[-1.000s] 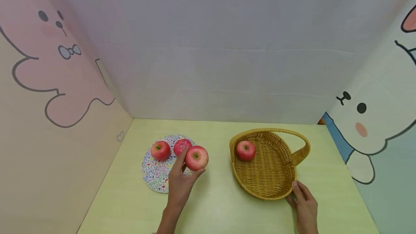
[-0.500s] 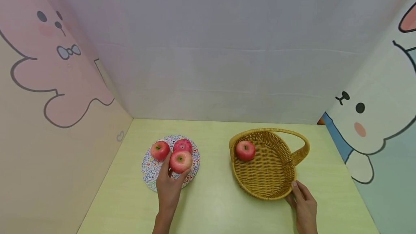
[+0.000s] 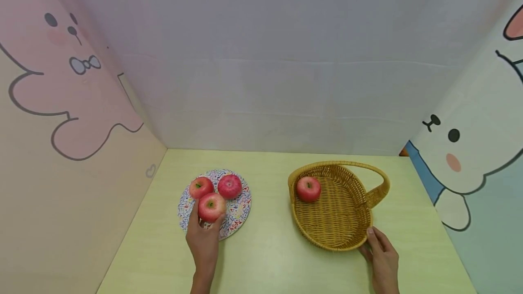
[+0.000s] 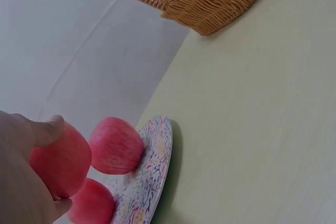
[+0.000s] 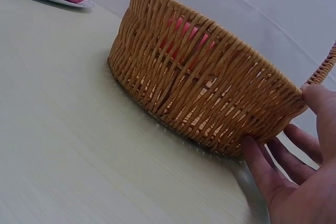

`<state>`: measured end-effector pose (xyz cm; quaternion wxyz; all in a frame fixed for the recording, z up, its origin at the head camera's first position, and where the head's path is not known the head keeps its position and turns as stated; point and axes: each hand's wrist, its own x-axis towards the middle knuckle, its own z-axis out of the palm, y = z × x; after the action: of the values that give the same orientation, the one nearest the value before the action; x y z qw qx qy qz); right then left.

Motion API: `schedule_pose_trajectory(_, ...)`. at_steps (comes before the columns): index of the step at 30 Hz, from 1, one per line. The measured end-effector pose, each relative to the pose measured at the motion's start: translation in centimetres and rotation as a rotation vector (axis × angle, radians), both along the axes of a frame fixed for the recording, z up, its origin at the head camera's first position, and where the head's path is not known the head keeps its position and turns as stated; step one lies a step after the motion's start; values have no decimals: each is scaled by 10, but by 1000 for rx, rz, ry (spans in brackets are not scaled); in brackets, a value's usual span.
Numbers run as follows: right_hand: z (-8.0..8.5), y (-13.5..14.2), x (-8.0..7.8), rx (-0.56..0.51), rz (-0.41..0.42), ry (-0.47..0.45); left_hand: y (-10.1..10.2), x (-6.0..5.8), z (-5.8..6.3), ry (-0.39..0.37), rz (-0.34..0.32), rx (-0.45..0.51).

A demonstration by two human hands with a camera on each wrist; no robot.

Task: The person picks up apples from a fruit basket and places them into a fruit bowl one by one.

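My left hand [image 3: 203,242] holds a red apple [image 3: 212,207] between thumb and fingers, over the front left part of a plate with a colourful squiggle pattern [image 3: 241,212]. Two more apples lie on that plate: one at the left [image 3: 200,187], the other at the back [image 3: 229,187]. In the left wrist view the held apple [image 4: 62,163] overlaps both. On the right stands a brown wicker basket [image 3: 335,217] with an arched handle and one apple [image 3: 308,189] inside. My right hand [image 3: 383,257] grips its front right side, thumb at the rim and fingers against the woven outer wall [image 5: 210,103].
Everything stands on a pale yellow-green table [image 3: 269,239]. A plain whitish sheet [image 3: 261,80] closes off the back. Side panels with cartoon animals, one pink at the left [image 3: 90,90] and one white at the right [image 3: 474,149], flank the table.
My left hand has carried the apple leftward and toward me, from the plate's right edge to over its front part, uncovering the back apple. My right hand and the basket have stayed put.
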<state>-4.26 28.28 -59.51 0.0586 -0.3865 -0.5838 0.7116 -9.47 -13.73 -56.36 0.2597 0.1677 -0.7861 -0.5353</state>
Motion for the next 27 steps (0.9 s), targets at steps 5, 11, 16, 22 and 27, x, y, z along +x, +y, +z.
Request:
schedule_pose_trajectory(5, 0, 0, -1, 0, -10, -7, -7, -2, -4, -37, 38, 65)
schedule_pose_trajectory(11, 1, 0, -2, -1, -7, -15, -13, -5, -11, -98, 140, 51)
schedule_pose_trajectory(16, 1, 0, -2, 6, 1, -19, -18, -4, -20, -110, 198, 50)
schedule_pose_trajectory(22, 0, 1, -2, 3, 3, -19, -25, -1, -32, -102, 215, 97)
schedule_pose_trajectory(27, -1, 0, -2, -5, -4, -19, -28, -2, -38, -77, 219, 97)
